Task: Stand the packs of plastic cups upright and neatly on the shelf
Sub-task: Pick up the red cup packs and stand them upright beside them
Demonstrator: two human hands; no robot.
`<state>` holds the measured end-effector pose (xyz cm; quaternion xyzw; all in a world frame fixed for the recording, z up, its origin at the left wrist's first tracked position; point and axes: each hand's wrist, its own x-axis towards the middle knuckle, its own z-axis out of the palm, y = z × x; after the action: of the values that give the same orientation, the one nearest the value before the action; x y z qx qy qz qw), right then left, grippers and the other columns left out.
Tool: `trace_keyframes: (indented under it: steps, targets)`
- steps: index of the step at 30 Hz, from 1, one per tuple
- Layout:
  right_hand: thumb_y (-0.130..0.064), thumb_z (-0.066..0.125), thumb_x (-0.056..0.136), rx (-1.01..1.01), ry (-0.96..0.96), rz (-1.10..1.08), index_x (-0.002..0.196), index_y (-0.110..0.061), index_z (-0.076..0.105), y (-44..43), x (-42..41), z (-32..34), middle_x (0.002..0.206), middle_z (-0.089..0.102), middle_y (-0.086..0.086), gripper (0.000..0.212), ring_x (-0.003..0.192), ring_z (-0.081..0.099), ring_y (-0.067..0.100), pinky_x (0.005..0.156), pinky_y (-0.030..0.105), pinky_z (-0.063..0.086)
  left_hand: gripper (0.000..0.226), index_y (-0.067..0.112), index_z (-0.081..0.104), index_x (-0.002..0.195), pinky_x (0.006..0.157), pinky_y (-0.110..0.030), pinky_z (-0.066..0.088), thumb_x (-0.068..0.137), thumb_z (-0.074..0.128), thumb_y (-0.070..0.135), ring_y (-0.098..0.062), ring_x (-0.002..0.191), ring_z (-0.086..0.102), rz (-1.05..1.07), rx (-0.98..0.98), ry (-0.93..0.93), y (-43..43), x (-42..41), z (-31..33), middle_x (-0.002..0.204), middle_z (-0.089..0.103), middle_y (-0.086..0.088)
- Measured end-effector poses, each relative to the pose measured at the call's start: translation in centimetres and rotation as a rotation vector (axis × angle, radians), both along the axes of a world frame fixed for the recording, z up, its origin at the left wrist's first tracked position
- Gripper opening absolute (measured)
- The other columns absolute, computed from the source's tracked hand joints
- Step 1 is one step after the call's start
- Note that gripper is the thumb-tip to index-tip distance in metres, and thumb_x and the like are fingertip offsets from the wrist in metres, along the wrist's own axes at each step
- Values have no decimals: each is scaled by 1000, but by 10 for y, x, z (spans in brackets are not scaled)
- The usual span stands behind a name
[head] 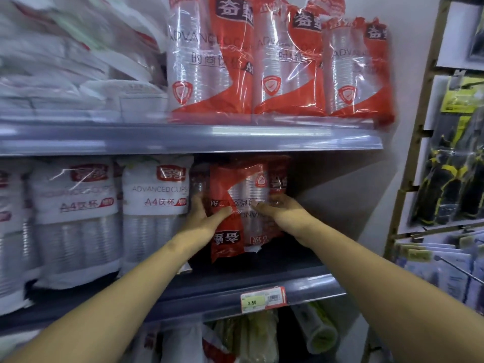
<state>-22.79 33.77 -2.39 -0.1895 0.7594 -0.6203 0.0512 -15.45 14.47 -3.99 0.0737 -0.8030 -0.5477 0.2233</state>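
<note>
Hands — our left hand (203,218) and right hand (284,214) — clasp the inverted red cup pack (243,205) on the lower shelf (301,289) beside the white packs (154,205); we judge it light, crinkly, slippery — grip its sides.

- Left hand (203,218) fingertips vanish behind the upside-down red pack (243,205).
- White stacks (65,61) top left are smeared by blur.
- Price tag (263,299) barcode is too small to read.
</note>
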Motion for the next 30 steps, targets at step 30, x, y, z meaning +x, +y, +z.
trace_keyframes:
  steps: [30]
  targets:
    - [-51,75,80,132,45,62,143,-12,46,-51,-16,-20,143,54,9,79,125,54,27,106,41,45,74,28,-1,156,105,-14,10,100,47,23,-11,150,0,161,-155,139,25,22,-27,164,-9,9]
